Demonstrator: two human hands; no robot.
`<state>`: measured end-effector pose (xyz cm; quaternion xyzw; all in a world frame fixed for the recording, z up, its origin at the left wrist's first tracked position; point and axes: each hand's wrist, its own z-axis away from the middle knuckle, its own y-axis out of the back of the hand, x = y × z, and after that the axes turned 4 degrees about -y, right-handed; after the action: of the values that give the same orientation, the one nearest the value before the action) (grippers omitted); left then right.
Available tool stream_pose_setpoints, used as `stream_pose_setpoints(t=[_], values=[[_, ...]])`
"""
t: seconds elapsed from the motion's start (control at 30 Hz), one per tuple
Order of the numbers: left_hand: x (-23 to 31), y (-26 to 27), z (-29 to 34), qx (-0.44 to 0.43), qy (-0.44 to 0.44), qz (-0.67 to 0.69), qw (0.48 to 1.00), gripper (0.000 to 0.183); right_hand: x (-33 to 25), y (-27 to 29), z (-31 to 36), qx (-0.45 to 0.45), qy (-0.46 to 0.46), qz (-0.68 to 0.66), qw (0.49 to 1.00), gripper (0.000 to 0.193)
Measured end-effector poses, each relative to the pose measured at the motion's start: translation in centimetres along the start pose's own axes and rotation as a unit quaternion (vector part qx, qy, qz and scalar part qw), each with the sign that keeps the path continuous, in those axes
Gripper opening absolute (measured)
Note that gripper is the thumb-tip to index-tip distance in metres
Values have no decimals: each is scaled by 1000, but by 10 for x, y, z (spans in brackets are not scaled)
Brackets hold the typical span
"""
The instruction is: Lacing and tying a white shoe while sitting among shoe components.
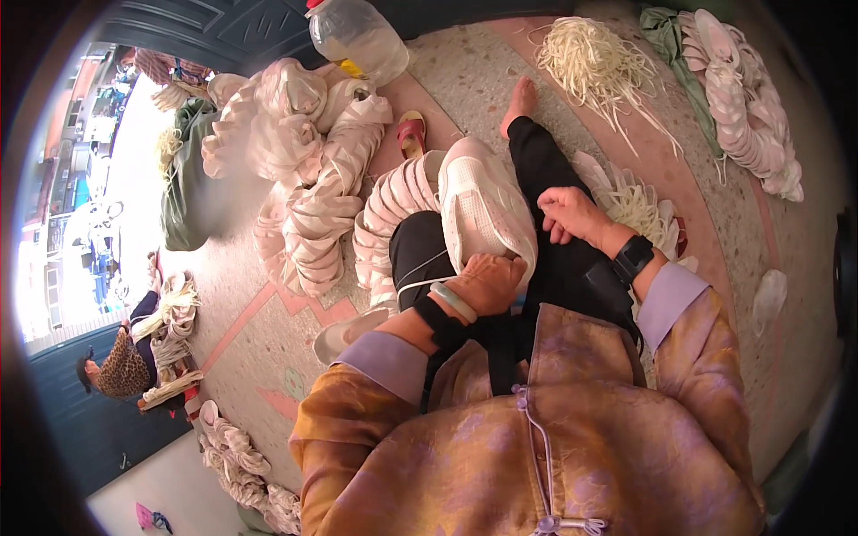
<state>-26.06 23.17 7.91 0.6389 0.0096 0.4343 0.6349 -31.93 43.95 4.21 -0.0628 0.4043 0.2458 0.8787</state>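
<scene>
Resting across a seated worker's thighs, a white shoe upper [483,192] lies with its long axis running away from the body, rounded toe at the far end and tipped slightly to the worker's left. Its near end meets the left hand [490,284], by far the closer of the two, which is clenched over the edge of the opening with knuckles up; whether it also pinches a cord underneath cannot be told. A white lace [416,286] trails from beside that hand out to the left. The right hand [572,214] hangs above the right thigh, near the upper's right flank but apart from it, so that the upper lies to its left. Its fingers are curled; nothing shows in them, though whether they pinch something thin cannot be told. A pale bangle [454,304] circles the left wrist, a black watch-like device [633,259] the right. Just left of the upper curves a row of nested uppers [402,196]; beyond it sits a larger heap of uppers [308,152], with a red slipper [411,134] alongside. Past the right hand lies a bunch of pale laces [636,207], and farther out a bigger tangle of laces [592,67]. At far left, a co-worker [125,366] in a spotted top sits beside more bundles.
</scene>
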Motion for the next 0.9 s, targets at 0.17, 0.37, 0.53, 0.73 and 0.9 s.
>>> stream_pose_setpoints(t=[0.17, 0.37, 0.53, 0.73, 0.9], values=[[0, 1, -5, -164, 11, -16, 986, 36, -22, 5, -33, 101, 69, -27, 992, 32], [6, 2, -12, -134, -44, -2, 990, 28, -26, 2, -97, 90, 87, 16, 992, 97], [-3, -8, -14, -109, -53, -21, 992, 17, -39, -25, -99, 54, 53, 78, 994, 107], [-6, -13, -16, -134, -75, -70, 986, 22, -41, -19, -92, 54, 77, 82, 992, 99], [-2, -24, -23, -147, -84, -85, 982, 25, -36, -16, -77, 95, 99, 18, 990, 94]])
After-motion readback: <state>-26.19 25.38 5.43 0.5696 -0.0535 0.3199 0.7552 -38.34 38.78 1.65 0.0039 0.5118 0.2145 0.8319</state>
